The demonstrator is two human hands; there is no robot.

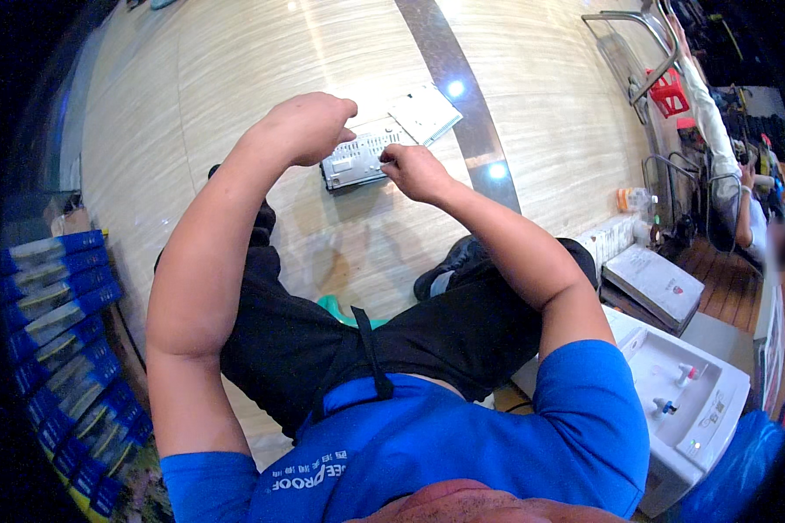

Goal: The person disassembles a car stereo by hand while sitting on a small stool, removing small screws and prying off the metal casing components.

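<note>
On the floor in front of me lies a flat silver metal box (351, 168) with rows of slots in its top and a dark front edge. My left hand (308, 126) hovers over its far left part, fingers bent, a gap between the fingertips and nothing visible in them. At the right part of the box is my right hand (417, 172), its thumb and fingers pinched together against the top; whatever they hold is too small to make out. A pale flat metal panel (426, 114) rests just beyond the box, to the right.
Blue packages (65, 327) are stacked at my left. To my right stand a white water dispenser (685, 392), a grey-white carton (654, 283) and bottles (634, 200). Farther right are a red stool (668, 93), metal-framed chairs (641, 52) and another person (746, 205).
</note>
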